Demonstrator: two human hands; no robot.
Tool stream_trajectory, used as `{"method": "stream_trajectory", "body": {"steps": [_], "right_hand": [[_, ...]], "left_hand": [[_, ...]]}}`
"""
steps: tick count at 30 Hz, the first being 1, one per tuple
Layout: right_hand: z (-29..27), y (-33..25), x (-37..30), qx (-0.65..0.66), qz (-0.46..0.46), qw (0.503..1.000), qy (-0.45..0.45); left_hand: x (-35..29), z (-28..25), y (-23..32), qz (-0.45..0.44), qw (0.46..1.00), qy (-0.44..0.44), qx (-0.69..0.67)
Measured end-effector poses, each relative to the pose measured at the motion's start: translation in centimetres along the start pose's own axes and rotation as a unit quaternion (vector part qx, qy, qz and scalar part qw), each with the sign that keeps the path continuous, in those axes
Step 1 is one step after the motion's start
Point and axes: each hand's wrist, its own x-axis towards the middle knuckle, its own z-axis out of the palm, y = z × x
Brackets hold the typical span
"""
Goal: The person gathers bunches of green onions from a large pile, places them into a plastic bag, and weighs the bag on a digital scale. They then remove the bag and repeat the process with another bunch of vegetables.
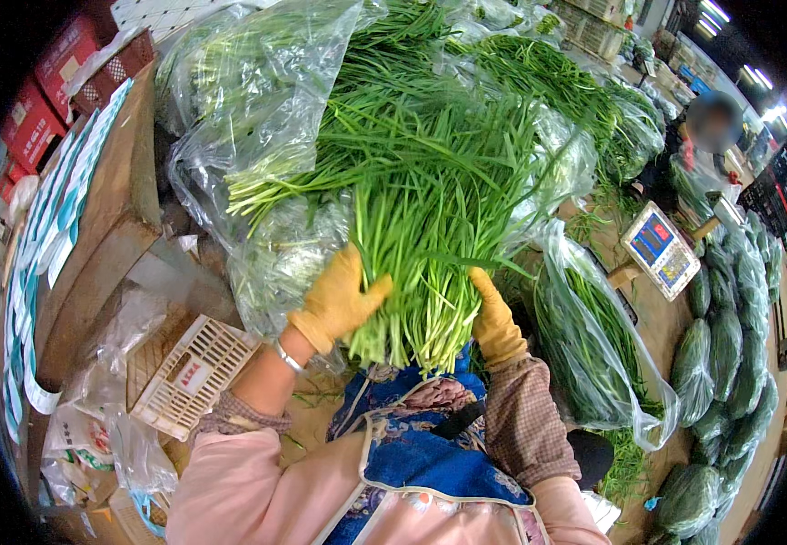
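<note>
A thick bunch of garlic chives (430,300) lies in front of me, its pale cut stems pointing toward my body and its green leaves spreading away. My left hand (343,300), in a yellow glove, grips the bunch from the left side. On the right side my right hand (495,322), gloved alike, presses against the stems, its fingers partly hidden behind them. Beyond, a big heap of loose chives (393,100) rests on and between clear plastic bags (266,82). A bag filled with chives (584,336) stands just right of my right hand.
A digital scale display (662,250) rises at the right. Rows of bagged green bundles (725,345) line the far right. At the left are a white plastic crate (195,372), a brown ledge (107,236) and red boxes (34,127). Another person (707,136) is at the upper right.
</note>
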Motion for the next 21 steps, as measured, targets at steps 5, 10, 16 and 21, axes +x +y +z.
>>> {"method": "stream_trajectory", "body": {"steps": [5,10,16,21], "right_hand": [[-1.5,-0.4,-1.0,-0.16,-0.078,0.984,0.025],[0.5,-1.3,-0.7,-0.181,-0.031,0.981,0.064],[0.4,-0.9,-1.2,-0.279,-0.114,0.952,0.045],[0.3,-0.9,-1.0,-0.159,-0.054,0.984,0.056]], "left_hand": [[-0.3,-5.7,3.7,0.079,0.985,0.062,0.139],[7.1,-2.2,8.9,0.134,0.99,0.032,-0.035],[13.5,2.2,10.2,0.019,0.996,0.077,-0.031],[12.8,2.4,8.4,-0.024,0.941,0.074,-0.329]]}}
